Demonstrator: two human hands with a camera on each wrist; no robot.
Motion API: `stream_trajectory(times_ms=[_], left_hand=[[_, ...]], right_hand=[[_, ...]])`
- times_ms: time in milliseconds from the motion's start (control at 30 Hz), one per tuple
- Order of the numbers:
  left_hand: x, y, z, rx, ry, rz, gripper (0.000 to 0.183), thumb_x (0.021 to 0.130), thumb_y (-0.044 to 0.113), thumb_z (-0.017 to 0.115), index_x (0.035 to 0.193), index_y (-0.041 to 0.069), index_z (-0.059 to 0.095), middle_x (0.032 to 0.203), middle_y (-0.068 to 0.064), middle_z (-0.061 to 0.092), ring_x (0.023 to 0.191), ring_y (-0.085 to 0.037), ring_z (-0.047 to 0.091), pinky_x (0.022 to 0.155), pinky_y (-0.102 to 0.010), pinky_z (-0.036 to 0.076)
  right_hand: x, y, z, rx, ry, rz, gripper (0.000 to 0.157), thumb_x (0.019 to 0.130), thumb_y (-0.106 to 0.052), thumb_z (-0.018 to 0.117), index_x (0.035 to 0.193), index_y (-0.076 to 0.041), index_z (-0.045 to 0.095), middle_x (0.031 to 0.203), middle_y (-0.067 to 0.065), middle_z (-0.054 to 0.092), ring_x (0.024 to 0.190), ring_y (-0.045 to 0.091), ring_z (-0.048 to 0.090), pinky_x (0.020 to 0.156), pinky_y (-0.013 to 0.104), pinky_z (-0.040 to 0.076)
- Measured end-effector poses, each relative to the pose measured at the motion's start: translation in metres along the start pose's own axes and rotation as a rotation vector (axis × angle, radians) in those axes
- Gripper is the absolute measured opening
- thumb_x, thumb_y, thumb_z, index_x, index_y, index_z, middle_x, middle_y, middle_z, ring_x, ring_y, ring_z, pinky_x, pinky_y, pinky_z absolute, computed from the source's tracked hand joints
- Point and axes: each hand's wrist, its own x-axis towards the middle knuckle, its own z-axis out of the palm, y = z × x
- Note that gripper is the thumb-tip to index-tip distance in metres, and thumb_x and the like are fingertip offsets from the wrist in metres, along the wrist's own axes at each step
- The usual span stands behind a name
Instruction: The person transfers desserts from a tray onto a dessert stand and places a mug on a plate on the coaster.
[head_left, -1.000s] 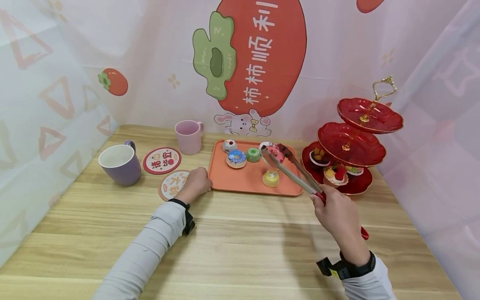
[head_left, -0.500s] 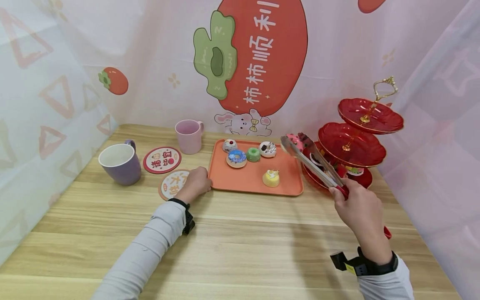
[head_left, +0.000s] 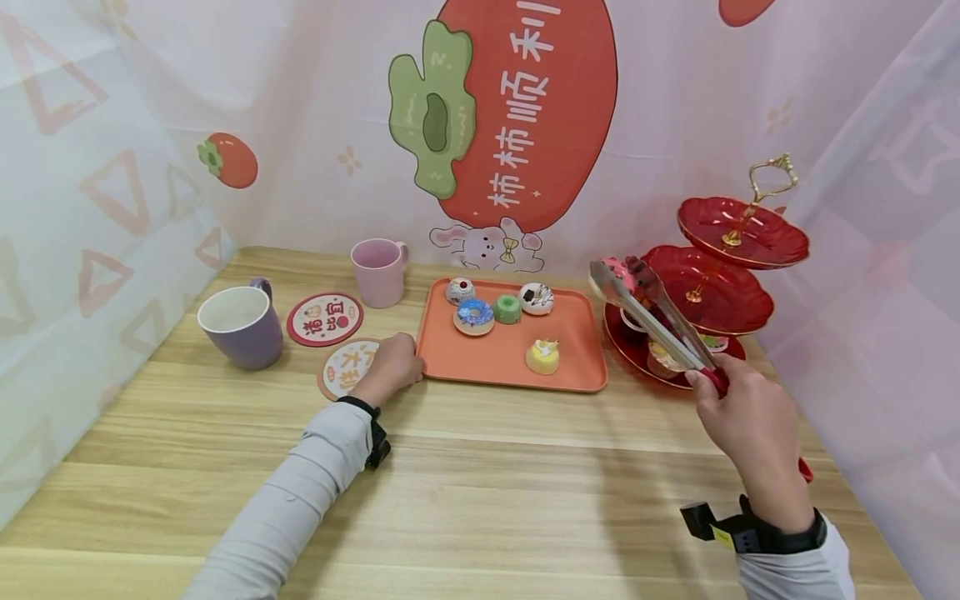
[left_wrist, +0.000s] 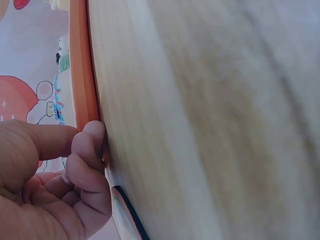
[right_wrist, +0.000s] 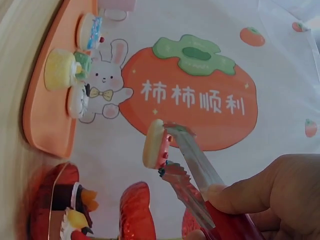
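Progress, as far as could be judged — part way. Counted three sweets on the bottom plate [head_left: 731, 354] of the red tiered stand [head_left: 738, 302], right of frame: a dark cup [right_wrist: 64, 195], a cream tart [head_left: 663, 362] and a green-topped one [head_left: 715, 342]. Counted five more on the orange tray [head_left: 480, 357] at mid-frame: cherry-topped bun [head_left: 460, 291], blue donut [head_left: 474, 317], green ring [head_left: 507, 309], drizzled white donut [head_left: 536, 298], yellow cake [head_left: 542, 357]. Left undone, apparently: setting down the pink donut [head_left: 618, 273], tilted on edge in the tong tips, right of centre, above the bottom plate's left edge in the head view. Could not tell how high above.

Held the red-handled tongs [right_wrist: 199, 162] in the right hand [head_left: 753, 421], thumb along the handle; reached up from the lower right corner, tongs slanting toward the upper left. Pinched the tray's lower left corner with the left hand [head_left: 390, 367] — forearm slanting up from the bottom edge, wrist low. Could not judge how firmly.
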Motion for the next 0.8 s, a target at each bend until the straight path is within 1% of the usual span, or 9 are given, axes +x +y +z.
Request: stream_trajectory(times_ms=[167,333,600,700,800], left_hand=[[-0.001,0.000,0.000,0.003,0.007,0.009,0.027,0.085,0.002,0.051,0.059,0.005,0.057,0.051,-0.006,0.055,0.042,-0.017,0.043,0.045,-0.027,0.032],[0.000,0.000,0.000,0.008,0.008,0.007,0.028,0.085,0.002,0.051,0.058,0.007,0.054,0.052,-0.006,0.054,0.042,-0.016,0.043,0.046,-0.027,0.032],[0.001,0.001,0.000,0.012,0.000,0.002,0.023,0.084,0.001,0.050,0.063,0.004,0.059,0.054,-0.007,0.057,0.046,-0.018,0.047,0.047,-0.027,0.034],[0.001,0.001,0.000,0.009,-0.005,-0.013,0.022,0.085,0.002,0.051,0.066,0.004,0.060,0.056,-0.007,0.058,0.047,-0.019,0.048,0.048,-0.028,0.034],[0.001,-0.001,0.001,0.005,-0.017,-0.021,0.020,0.087,0.004,0.052,0.069,0.004,0.060,0.058,-0.007,0.059,0.049,-0.020,0.049,0.049,-0.028,0.034]], right_hand=[[0.003,0.010,-0.004,0.005,-0.012,0.040,0.030,0.085,-0.014,0.065,0.102,0.011,0.058,0.065,0.017,0.051,0.050,0.026,0.041,0.041,0.033,0.028],[0.006,0.017,-0.005,-0.008,-0.014,0.067,0.033,0.086,-0.016,0.063,0.105,0.010,0.058,0.061,0.015,0.052,0.050,0.026,0.040,0.041,0.034,0.027],[0.010,0.026,-0.008,-0.032,-0.032,0.131,0.037,0.088,-0.021,0.062,0.109,0.010,0.058,0.069,0.023,0.056,0.053,0.033,0.045,0.042,0.035,0.027],[0.014,0.030,-0.007,-0.031,-0.048,0.154,0.037,0.089,-0.021,0.062,0.109,0.010,0.058,0.069,0.023,0.055,0.054,0.033,0.044,0.043,0.035,0.027],[0.016,0.033,-0.005,-0.029,-0.070,0.176,0.038,0.090,-0.023,0.060,0.109,0.009,0.058,0.066,0.019,0.053,0.055,0.032,0.043,0.043,0.035,0.027]])
